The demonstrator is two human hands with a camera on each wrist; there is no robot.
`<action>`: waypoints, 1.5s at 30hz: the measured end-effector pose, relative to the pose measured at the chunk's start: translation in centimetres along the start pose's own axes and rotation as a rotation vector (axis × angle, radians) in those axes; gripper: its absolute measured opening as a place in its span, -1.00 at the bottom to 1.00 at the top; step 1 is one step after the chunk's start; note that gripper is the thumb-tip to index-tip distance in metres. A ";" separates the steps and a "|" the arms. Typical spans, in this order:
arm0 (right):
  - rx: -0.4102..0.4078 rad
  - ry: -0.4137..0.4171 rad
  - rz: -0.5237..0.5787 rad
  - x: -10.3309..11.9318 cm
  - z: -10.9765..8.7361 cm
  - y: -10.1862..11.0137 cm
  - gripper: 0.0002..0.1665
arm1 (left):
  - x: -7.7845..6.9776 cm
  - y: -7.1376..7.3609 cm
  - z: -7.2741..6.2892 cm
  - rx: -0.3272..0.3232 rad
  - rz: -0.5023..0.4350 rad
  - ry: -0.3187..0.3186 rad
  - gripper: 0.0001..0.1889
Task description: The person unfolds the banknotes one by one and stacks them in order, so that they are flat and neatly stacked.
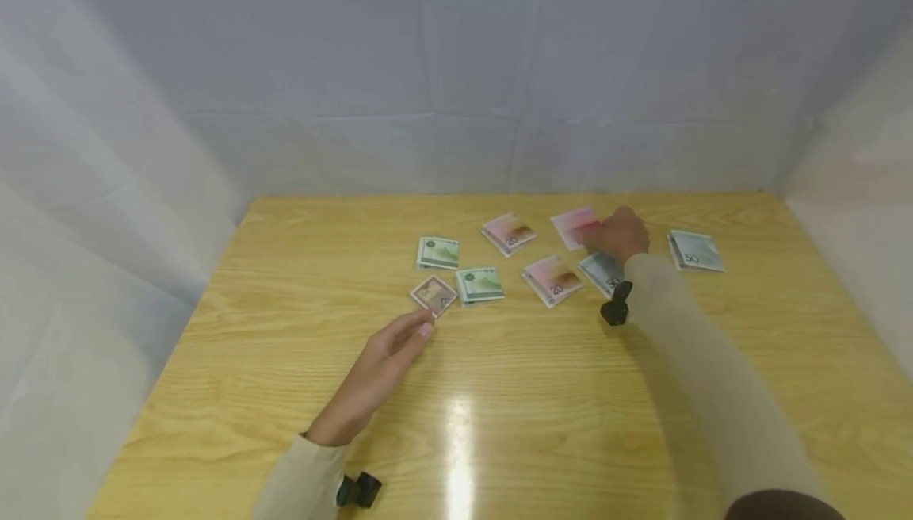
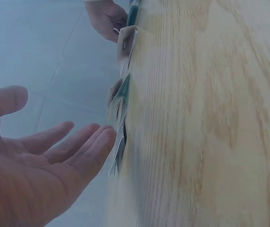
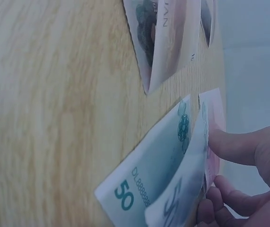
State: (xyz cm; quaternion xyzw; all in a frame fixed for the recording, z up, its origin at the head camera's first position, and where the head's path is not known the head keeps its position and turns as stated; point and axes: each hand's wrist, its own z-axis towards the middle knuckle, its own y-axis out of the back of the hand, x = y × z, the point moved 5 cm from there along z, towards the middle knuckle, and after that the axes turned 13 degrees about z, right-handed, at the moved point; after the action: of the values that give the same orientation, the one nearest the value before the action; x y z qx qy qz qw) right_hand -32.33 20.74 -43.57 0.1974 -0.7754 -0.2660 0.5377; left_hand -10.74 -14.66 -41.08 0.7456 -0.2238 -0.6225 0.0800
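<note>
My right hand (image 1: 622,235) is at the far side of the table, with its thumb and curled fingers pinching the right edge of a folded pink banknote (image 1: 573,223). Just in front of that hand, a folded 50 banknote (image 1: 601,268) is partly covered by the wrist; its propped-up fold shows in the right wrist view. My left hand (image 1: 385,357) is held palm up with loosely extended fingers and nothing in them. Its fingertips overlap the near corner of a small folded brown banknote (image 1: 432,292) in the head view.
Two folded green banknotes, one behind (image 1: 438,252) and one nearer (image 1: 480,284), lie by the brown one. Two folded 20 banknotes, a far one (image 1: 509,232) and a near one (image 1: 552,279), are mid-table. Another 50 banknote (image 1: 696,250) lies at right. White cloth (image 1: 471,68) surrounds the wooden table (image 1: 299,282).
</note>
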 end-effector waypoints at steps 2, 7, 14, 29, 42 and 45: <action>-0.001 -0.017 0.030 -0.1 -0.1 0.0 -0.41 | 0.0 0.0 0.0 0.000 -0.002 -0.001 -0.39; -0.022 -0.031 0.095 -0.2 -0.1 0.3 -0.45 | 0.0 0.0 -0.1 -0.016 -0.001 -0.003 -0.40; -0.104 0.077 0.111 -0.1 -0.1 1.2 -0.60 | 0.0 -0.1 -0.2 -0.034 0.005 -0.006 -0.42; -0.084 0.194 0.265 -0.1 0.2 3.3 -0.64 | 0.0 -0.5 0.0 -0.032 -0.056 -0.005 -0.42; -0.006 0.270 0.529 2.0 -3.2 4.3 -0.71 | 0.1 -1.6 0.7 -0.023 -0.116 -0.002 -0.48; 0.019 0.268 0.522 2.4 -4.5 4.1 -0.71 | 0.1 -1.7 0.9 -0.010 -0.127 -0.004 -0.48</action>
State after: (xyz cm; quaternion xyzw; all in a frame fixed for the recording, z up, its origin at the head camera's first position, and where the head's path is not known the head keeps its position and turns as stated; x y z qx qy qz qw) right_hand -29.04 21.65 -37.96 0.0298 -0.7246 -0.0831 0.6835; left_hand -11.14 -13.00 -42.02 0.7567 -0.1731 -0.6290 0.0439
